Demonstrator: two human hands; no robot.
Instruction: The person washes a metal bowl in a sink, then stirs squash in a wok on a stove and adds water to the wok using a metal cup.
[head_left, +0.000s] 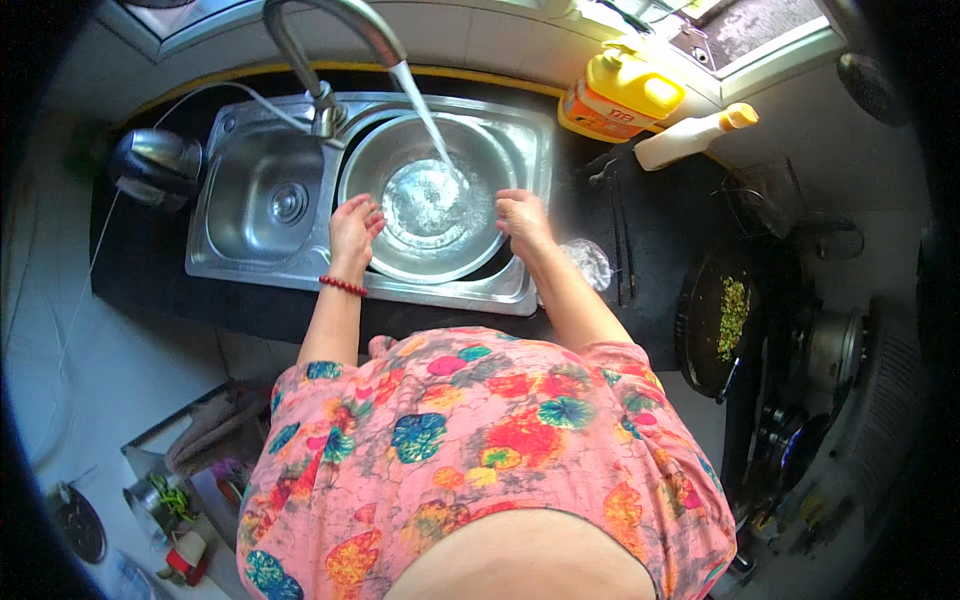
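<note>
A large round metal basin sits in the right bowl of a stainless steel double sink. Water runs from the curved metal faucet into the basin, where some water has gathered. At the basin's left edge is my left hand, its fingers slightly curled, a red bead bracelet on the wrist. My right hand is at the opposite edge, fingers bent. Neither hand visibly carries anything; whether the fingers touch the rim is unclear. A pale, crumpled cloth or mesh lies beside my right forearm.
Right of the sink stand a yellow jug and a tilted pale bottle, with dark chopsticks on the black counter. Farther right are a cutting board with chopped greens and a metal pot. A dark kettle is left.
</note>
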